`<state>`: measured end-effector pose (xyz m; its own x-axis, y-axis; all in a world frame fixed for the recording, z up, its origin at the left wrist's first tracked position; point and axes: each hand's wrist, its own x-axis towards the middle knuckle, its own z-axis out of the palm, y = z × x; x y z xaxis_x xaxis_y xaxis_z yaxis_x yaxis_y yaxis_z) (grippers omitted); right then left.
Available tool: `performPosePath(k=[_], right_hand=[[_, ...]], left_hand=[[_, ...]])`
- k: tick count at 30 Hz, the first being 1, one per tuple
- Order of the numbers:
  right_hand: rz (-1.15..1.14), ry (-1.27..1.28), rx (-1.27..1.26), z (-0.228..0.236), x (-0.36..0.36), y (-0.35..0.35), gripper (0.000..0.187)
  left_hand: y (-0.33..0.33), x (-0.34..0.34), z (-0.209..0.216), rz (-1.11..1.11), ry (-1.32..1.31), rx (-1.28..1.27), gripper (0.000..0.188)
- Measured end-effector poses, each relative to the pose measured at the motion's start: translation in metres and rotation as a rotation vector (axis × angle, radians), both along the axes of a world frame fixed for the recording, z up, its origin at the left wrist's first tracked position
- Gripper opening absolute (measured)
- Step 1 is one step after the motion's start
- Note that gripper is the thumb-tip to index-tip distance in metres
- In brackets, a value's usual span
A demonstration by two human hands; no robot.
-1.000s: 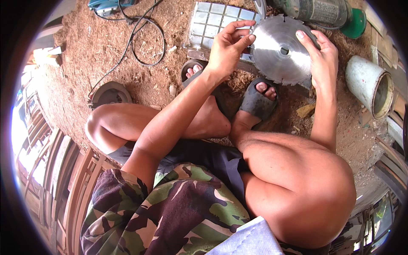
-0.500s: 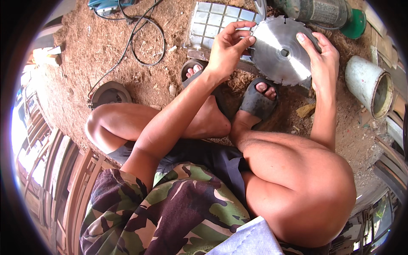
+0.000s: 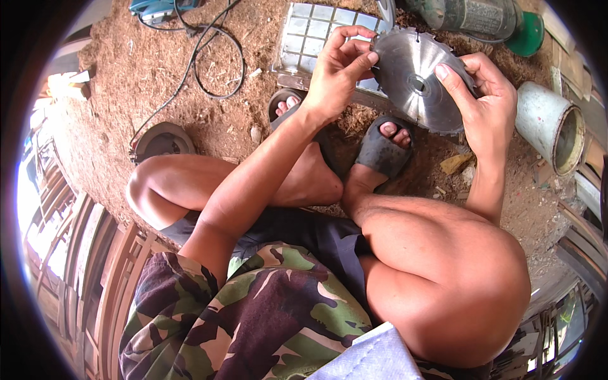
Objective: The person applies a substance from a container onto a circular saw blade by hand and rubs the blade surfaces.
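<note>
A round, toothed circular saw blade (image 3: 411,95) is held up above my feet, its shiny face toward me. My right hand (image 3: 484,98) grips its right edge, with the thumb on the face and the fingers behind. At the opposite edge, my left hand (image 3: 345,69) has thumb and fingertips closed on the toothed rim. A small dark hole sits at the blade's centre. Behind the blade and my left hand lies a panel of pale square tiles (image 3: 304,35), partly covered by them.
A machine with a green disc-shaped end (image 3: 525,35) lies at the top right, near a dirty white bucket (image 3: 548,123) on its side. A black cable (image 3: 196,63) loops across the sawdust from a blue power tool (image 3: 161,9). Wood strips (image 3: 95,266) stand at the lower left.
The blade has tilted and its glare has moved round the centre. My right hand has shifted slightly right and turned with it; my left hand has hardly moved.
</note>
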<state>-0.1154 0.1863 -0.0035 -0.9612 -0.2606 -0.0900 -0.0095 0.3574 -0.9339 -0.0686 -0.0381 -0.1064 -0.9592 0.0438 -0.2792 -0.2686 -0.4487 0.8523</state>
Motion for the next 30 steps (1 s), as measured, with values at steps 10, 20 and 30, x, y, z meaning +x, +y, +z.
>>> performPosePath(k=[10, 20, 30], right_hand=[[0.021, 0.076, 0.078, 0.014, 0.013, -0.005, 0.013], [0.057, 0.103, 0.158, 0.024, 0.015, -0.007, 0.012], [-0.078, -0.058, 0.13, -0.032, -0.013, 0.008, 0.027]], left_hand=[[0.007, 0.001, 0.003, 0.029, 0.072, -0.007, 0.038], [0.009, 0.003, 0.004, 0.033, 0.126, -0.116, 0.037], [0.005, 0.0, 0.008, -0.055, 0.087, -0.249, 0.032]])
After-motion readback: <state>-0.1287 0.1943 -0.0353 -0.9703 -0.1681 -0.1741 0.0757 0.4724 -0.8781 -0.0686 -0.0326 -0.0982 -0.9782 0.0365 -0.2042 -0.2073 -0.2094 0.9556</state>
